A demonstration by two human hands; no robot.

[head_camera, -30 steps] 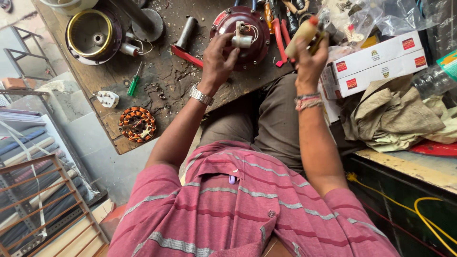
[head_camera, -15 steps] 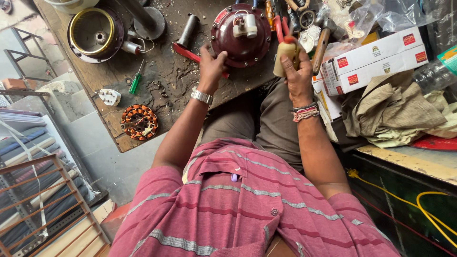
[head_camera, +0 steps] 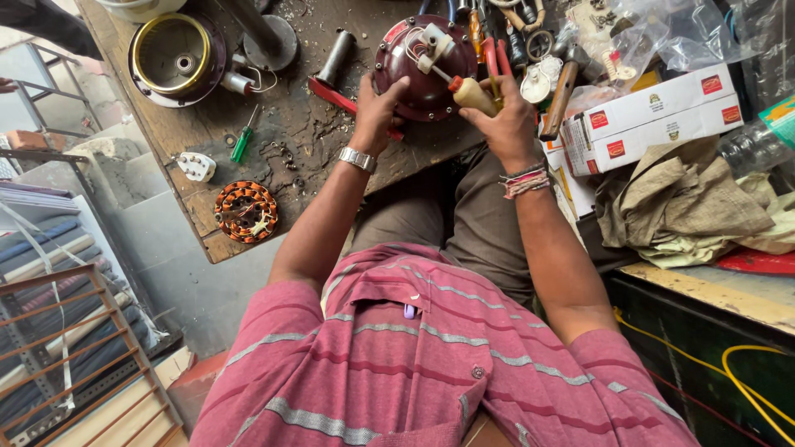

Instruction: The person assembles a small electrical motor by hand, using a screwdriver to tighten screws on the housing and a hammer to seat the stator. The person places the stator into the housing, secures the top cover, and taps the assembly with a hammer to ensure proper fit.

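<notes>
Step in hand: I steady the maroon fan motor housing (head_camera: 424,73) on the worktop (head_camera: 290,141) and bring a wooden-handled screwdriver (head_camera: 474,94) to the white wired block on its top; by my judgement, I am working a fastening there.
Left hand (head_camera: 377,112): fingers spread and pressed on the housing's left rim, bracing it.
Right hand (head_camera: 507,124): fingers closed tight around the screwdriver's handle, shaft aimed left at the housing.
Next move: it calls for a seated tip and a firm brace, so the round housing does not roll.
Packages: two long white cartons (head_camera: 650,116) with small red square labels lie stacked right of my right hand; a crumpled clear plastic bag (head_camera: 662,33) sits above them.
Nearby: a copper-wound stator (head_camera: 245,211) near the worktop's edge; a small green screwdriver (head_camera: 242,144) beside it.
</notes>
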